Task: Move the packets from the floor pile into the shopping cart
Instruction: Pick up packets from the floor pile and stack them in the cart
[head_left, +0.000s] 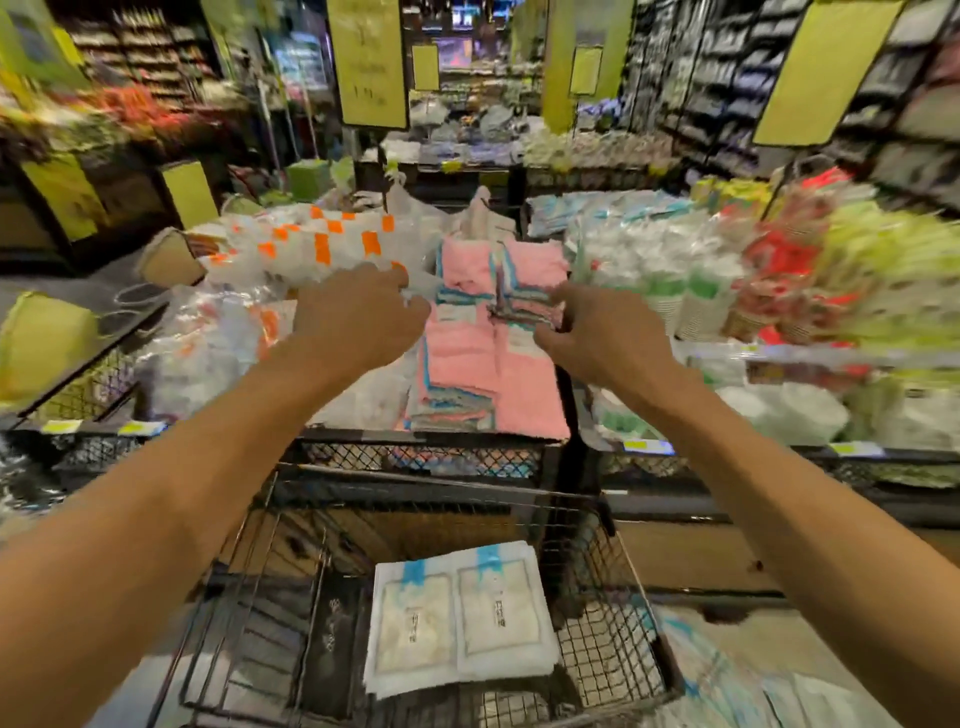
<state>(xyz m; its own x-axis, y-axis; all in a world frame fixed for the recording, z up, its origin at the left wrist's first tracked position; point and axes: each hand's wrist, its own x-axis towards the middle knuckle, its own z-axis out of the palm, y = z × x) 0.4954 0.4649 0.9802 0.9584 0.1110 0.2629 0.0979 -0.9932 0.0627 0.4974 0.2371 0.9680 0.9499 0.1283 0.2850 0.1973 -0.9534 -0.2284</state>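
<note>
The left hand reaches out over the pink packets. Its fingers are bent down and rest at the left edge of the stack, next to some clear bags. I cannot tell if it has hold of anything. The right hand reaches in from the other side. Its fingers are curled at the right edge of the top pink packet, but the picture is blurry there, so I cannot tell if it is pinching it or only touching it.

The pink packets lie in a tall stack in a black mesh bin, right in front of the shopping cart. The cart is close to the person, below both arms. Inside it lie two white packets side by side, flat on the wire bottom. So I think the job has only begun. A few packets are in the cart, and many more are still in the stack. The next step looks like lifting the top pink one and bringing it back to the cart.

Around the stack are more bins full of clear bags and paper cups. Farther off are store shelves and yellow signs. The room is a busy shop, and much of it is blurred.
</note>
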